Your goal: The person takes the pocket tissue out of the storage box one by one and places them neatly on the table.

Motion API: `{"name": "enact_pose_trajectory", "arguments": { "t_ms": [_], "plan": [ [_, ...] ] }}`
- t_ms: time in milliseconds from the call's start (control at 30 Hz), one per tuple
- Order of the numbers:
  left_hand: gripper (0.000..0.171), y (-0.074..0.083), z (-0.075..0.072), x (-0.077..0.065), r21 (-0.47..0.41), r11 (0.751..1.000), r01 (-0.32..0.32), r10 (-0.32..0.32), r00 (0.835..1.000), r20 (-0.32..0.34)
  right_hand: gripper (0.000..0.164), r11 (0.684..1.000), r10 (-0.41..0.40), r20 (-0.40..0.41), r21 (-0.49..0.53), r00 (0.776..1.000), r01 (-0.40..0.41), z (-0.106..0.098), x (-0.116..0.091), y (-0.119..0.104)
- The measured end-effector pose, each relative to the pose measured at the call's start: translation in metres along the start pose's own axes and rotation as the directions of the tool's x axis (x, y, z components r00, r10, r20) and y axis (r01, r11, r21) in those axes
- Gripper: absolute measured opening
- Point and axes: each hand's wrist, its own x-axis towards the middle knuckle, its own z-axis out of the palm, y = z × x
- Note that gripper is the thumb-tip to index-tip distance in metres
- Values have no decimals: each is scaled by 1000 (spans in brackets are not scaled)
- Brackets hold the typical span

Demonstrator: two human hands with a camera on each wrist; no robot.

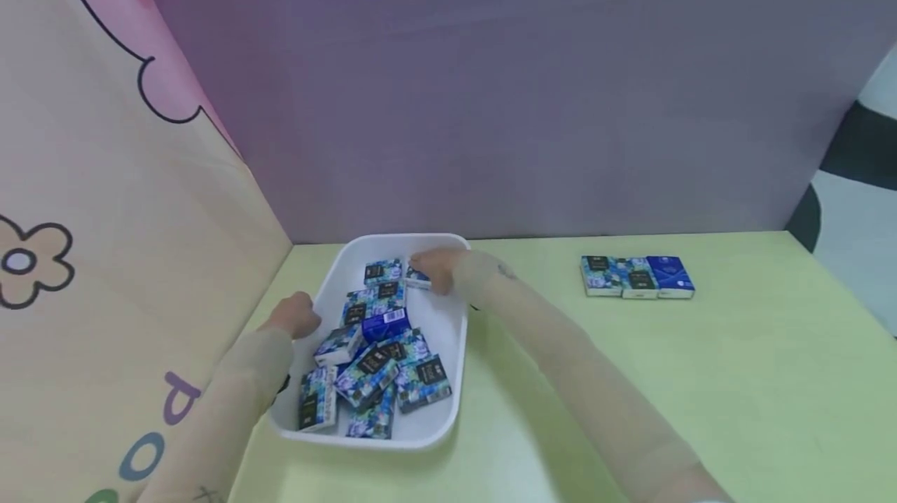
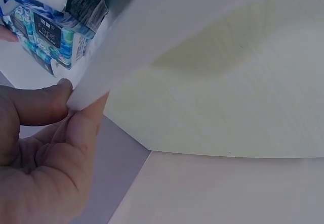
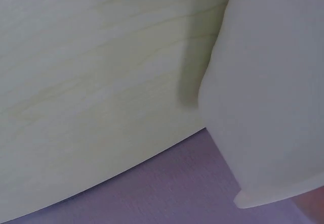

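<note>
A white plastic bin (image 1: 436, 429) holds several small tissue packs (image 1: 374, 372) with blue floral wrappers and black labels. My left hand (image 1: 293, 316) is at the bin's left side. In the left wrist view, the thumb and fingers of that left hand (image 2: 45, 138) pinch the bin's rim (image 2: 83, 97). Inside the far right corner of the bin, my right hand (image 1: 440, 268) grips a tissue pack (image 1: 418, 279), covering part of it. The right wrist view shows mainly the outer bin wall (image 3: 263, 92), with a sliver of the hand at its lower right corner.
Three more packs (image 1: 636, 279) lie side by side on the light green table (image 1: 736, 347), to the right of the bin. A purple-grey backdrop (image 1: 532, 98) rises behind the table. A cream printed panel (image 1: 105, 199) stands along the left side.
</note>
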Motion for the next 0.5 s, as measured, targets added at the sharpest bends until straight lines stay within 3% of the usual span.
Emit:
{"name": "enact_pose_trajectory", "arguments": {
  "t_ms": [200, 500],
  "plan": [
    [29, -1, 1, 3, -2, 1000, 3, -3, 1000, 2, 81, 1000, 12, 22, -5, 1000, -12, 2, -8, -10],
    [24, -1, -2, -1, -1, 1000, -19, 19, 1000, 7, 86, 987, 33, 55, 157, 998, -41, 1, -10, -18]
  ]
}}
